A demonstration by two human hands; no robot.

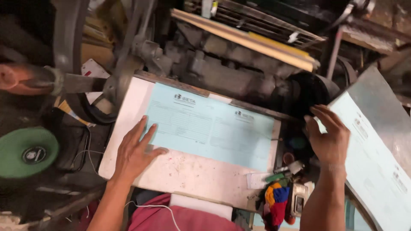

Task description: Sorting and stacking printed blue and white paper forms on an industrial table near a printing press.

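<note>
Head view looks down past your red-shirted lap to the pale feed board [192, 175]. Your left hand [135, 152] lies flat on it, fingers spread apart, fingertips pressing the near left corner of the light blue printed sheet [212, 130], which covers the board's far half. Off the board's right edge, your right hand [327, 137] hangs open with fingers loosely curled, touching the left edge of a stack of matching blue sheets [376, 154]. Beyond the board's far edge stands the dark machine body [231, 64].
</note>
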